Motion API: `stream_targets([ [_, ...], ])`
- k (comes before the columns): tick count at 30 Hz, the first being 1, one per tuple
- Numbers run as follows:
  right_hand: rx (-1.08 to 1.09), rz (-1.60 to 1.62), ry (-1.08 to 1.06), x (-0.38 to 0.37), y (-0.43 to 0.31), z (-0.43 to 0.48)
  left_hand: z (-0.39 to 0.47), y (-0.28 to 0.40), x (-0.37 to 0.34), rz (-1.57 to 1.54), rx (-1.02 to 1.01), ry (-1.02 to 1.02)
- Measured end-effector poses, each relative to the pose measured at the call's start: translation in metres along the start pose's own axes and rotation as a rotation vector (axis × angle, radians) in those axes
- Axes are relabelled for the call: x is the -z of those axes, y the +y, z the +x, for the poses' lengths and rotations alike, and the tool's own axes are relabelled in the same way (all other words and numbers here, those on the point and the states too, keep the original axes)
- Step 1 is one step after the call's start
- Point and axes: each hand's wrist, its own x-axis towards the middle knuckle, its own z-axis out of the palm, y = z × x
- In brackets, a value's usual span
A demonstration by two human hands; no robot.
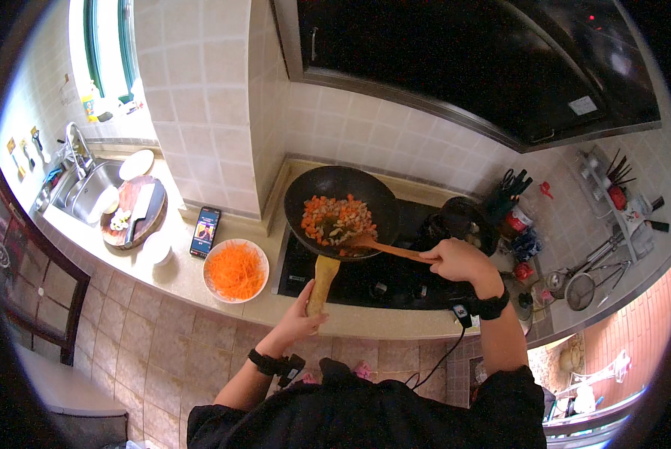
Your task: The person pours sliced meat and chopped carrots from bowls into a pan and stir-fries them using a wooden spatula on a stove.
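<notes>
My left hand (302,315) grips the yellowish handle (322,280) of a dark wok (379,193) on the black cooktop (352,291). Diced orange and pale food (341,219) lies in the wok. My right hand (460,261) holds a wooden spatula (394,248), its blade against the food near the wok's front right. To the left of the cooktop stands a bowl (207,285) heaped with orange shreds (236,271). A phone (204,231) with a lit screen leans beside the tiled wall corner.
A knife (140,212) and pale pieces lie on a round wooden board (109,234) near the sink (77,196). A white bowl (158,249) is beside it. Behind my right hand sit a dark pan (453,210), a knife block (498,202) and jars. A strainer (580,292) hangs at the right.
</notes>
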Motion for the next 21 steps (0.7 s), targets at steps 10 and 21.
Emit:
stream_targets([
  [10,0.167,0.129,0.164,-0.013,0.021,0.022,-0.001,0.003,-0.008,-0.023,0.043,0.019],
  [21,0.136,0.14,0.163,-0.029,0.013,0.049,0.002,0.005,-0.012,-0.032,0.03,0.01],
])
